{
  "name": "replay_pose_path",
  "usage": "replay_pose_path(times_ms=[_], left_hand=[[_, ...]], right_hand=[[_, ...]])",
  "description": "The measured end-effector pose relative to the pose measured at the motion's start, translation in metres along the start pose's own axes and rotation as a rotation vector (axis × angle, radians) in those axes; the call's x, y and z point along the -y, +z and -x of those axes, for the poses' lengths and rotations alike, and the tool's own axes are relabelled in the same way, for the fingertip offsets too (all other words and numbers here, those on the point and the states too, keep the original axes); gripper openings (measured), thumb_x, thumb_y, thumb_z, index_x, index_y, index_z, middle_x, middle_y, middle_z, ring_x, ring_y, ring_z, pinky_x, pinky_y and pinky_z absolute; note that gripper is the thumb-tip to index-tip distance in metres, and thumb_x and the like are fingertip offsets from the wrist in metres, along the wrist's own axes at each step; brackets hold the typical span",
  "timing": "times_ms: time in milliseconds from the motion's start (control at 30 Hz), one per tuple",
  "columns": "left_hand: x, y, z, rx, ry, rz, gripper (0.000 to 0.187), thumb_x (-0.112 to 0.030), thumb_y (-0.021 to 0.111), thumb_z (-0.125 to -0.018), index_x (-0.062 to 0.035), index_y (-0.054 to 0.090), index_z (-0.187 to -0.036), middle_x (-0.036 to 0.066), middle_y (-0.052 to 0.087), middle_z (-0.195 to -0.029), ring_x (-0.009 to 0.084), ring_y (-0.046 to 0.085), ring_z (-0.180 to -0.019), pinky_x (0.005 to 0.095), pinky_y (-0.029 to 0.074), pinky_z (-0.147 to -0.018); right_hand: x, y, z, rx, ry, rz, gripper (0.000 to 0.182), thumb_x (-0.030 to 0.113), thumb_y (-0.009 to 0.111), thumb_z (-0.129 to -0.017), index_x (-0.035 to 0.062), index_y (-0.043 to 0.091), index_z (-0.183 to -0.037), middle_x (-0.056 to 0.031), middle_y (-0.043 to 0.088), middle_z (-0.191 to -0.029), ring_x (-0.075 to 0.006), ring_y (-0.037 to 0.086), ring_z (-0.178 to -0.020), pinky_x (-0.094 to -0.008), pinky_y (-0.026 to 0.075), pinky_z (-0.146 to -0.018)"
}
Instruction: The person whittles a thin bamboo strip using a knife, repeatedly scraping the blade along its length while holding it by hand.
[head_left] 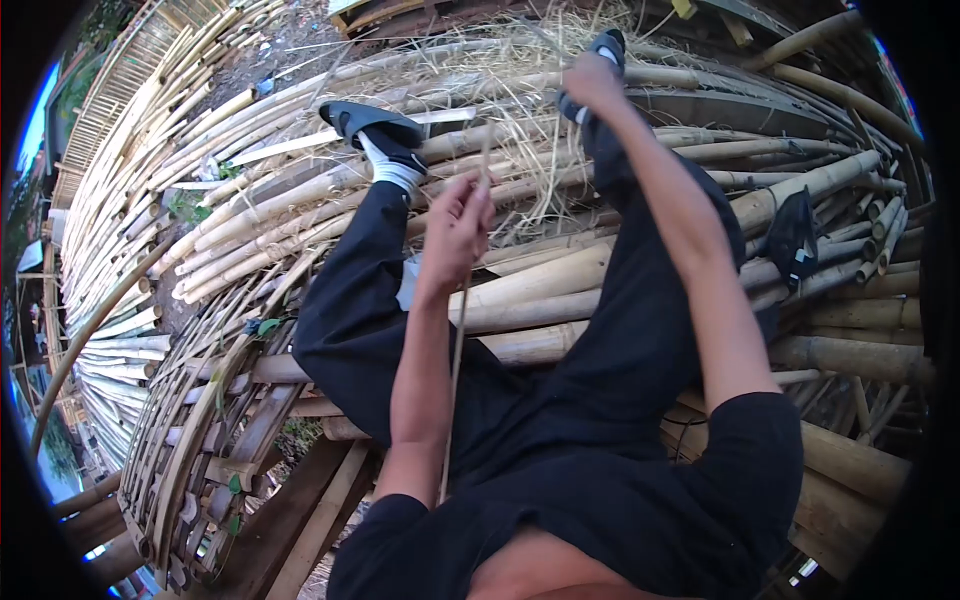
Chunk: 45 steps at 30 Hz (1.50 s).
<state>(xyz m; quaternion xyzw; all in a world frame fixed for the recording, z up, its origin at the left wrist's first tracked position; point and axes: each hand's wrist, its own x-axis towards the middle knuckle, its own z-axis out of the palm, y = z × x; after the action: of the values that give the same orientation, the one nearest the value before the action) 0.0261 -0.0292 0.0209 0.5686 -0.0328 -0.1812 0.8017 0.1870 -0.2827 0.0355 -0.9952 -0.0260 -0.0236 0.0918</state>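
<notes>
My left hand is closed around a thin bamboo strip, in front of my body between my legs. One end of the strip rises past my fingers, and the other runs down along my forearm to my chest. My right hand is stretched far forward, close to my right shoe. Its fingers look curled, and a faint, blurred long shape points away from it to the upper left; I cannot make out what it is. Pale bamboo shavings lie scattered between my feet.
I sit on stacked bamboo poles, knees spread. Many more poles lie at the left. Beside my left leg is a slatted bamboo structure. A dark cloth or bag rests on poles at the right. My left sandal stands on the poles.
</notes>
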Motion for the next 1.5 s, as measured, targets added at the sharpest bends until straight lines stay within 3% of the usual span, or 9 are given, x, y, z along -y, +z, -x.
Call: replay_pose_path(times_ms=[233,500,700,767,967,1067,1100,1300,1500], left_hand=[[0.007,-0.014,-0.015,-0.106,0.069,0.096,0.027,-0.015,0.047,-0.098,-0.0008,0.051,-0.12,-0.002,0.044,-0.062,0.0011,0.032,-0.035,0.0175,0.025,-0.03],[0.013,0.001,-0.02,-0.203,0.102,-0.1,0.021,-0.014,0.049,-0.097,-0.0003,0.056,-0.111,-0.005,0.042,-0.059,0.0006,0.034,-0.045,0.0192,0.023,-0.039],[0.016,0.004,-0.017,-0.168,0.148,-0.054,0.022,-0.01,0.048,-0.097,0.0019,0.06,-0.11,-0.008,0.037,-0.061,0.0003,0.031,-0.051,0.0196,0.022,-0.043],[0.003,0.007,-0.01,-0.159,0.099,-0.062,0.022,-0.012,0.049,-0.097,0.001,0.061,-0.11,-0.008,0.038,-0.061,-0.0001,0.031,-0.05,0.019,0.023,-0.042],[0.008,-0.012,-0.013,-0.251,0.063,-0.075,0.025,-0.017,0.05,-0.097,-0.0014,0.06,-0.114,-0.006,0.043,-0.061,-0.0006,0.033,-0.042,0.0168,0.024,-0.036],[0.011,-0.012,-0.02,-0.206,0.046,-0.055,0.027,-0.018,0.05,-0.097,-0.0017,0.059,-0.116,-0.004,0.048,-0.064,0.0002,0.035,-0.037,0.0169,0.026,-0.033],[0.011,-0.009,-0.02,-0.199,0.035,-0.071,0.027,-0.018,0.05,-0.097,-0.0017,0.059,-0.116,-0.003,0.049,-0.064,0.0004,0.036,-0.037,0.0171,0.026,-0.033],[0.02,0.002,-0.011,-0.057,-0.029,-0.105,0.029,-0.025,0.052,-0.096,0.0001,0.058,-0.109,0.001,0.057,-0.068,0.004,0.048,-0.043,0.0179,0.038,-0.037],[0.02,0.002,0.007,0.068,-0.176,0.019,0.028,-0.021,0.055,-0.095,0.0015,0.059,-0.111,0.0,0.054,-0.067,0.004,0.05,-0.046,0.0175,0.04,-0.039]], right_hand=[[0.021,0.003,0.035,0.135,-0.146,-0.313,0.03,0.024,0.056,-0.077,-0.0035,0.065,-0.074,-0.0235,0.062,-0.067,-0.0364,0.064,-0.064,-0.0422,0.052,-0.063],[0.079,0.018,0.069,0.253,-0.364,-0.087,0.027,0.02,0.055,-0.072,-0.001,0.067,-0.084,-0.0235,0.065,-0.08,-0.0378,0.064,-0.077,-0.0437,0.053,-0.074],[0.078,0.007,0.062,0.299,-0.296,-0.051,0.028,0.019,0.056,-0.071,-0.0029,0.067,-0.084,-0.025,0.065,-0.082,-0.0375,0.065,-0.08,-0.043,0.053,-0.075],[0.043,0.038,0.017,0.316,0.002,-0.214,0.027,0.018,0.055,-0.074,-0.0038,0.067,-0.084,-0.0247,0.065,-0.082,-0.0363,0.066,-0.081,-0.0425,0.053,-0.074],[-0.004,0.017,0.003,0.009,0.019,-0.125,0.043,0.037,0.053,-0.084,-0.0036,0.068,-0.088,-0.0234,0.066,-0.08,-0.0342,0.066,-0.076,-0.0417,0.052,-0.069],[0.043,0.014,0.04,0.299,0.067,-0.676,0.066,0.063,0.053,-0.083,0.0001,0.069,-0.095,-0.0115,0.063,-0.069,-0.0158,0.053,-0.052,-0.0299,0.044,-0.051],[0.056,0.026,0.053,0.304,0.006,-0.909,0.054,0.054,0.06,-0.083,0.0009,0.068,-0.092,-0.0057,0.058,-0.063,-0.0105,0.046,-0.048,-0.0273,0.039,-0.044],[0.084,0.04,0.061,0.43,0.117,-1.12,0.037,0.035,0.073,-0.08,0.001,0.059,-0.075,-0.0004,0.048,-0.054,-0.0084,0.042,-0.044,-0.0256,0.032,-0.038],[0.029,0.02,0.016,0.171,0.252,-1.418,0.043,0.042,0.068,-0.083,0.0008,0.06,-0.073,0.0016,0.042,-0.049,-0.0099,0.039,-0.038,-0.0265,0.031,-0.036]])
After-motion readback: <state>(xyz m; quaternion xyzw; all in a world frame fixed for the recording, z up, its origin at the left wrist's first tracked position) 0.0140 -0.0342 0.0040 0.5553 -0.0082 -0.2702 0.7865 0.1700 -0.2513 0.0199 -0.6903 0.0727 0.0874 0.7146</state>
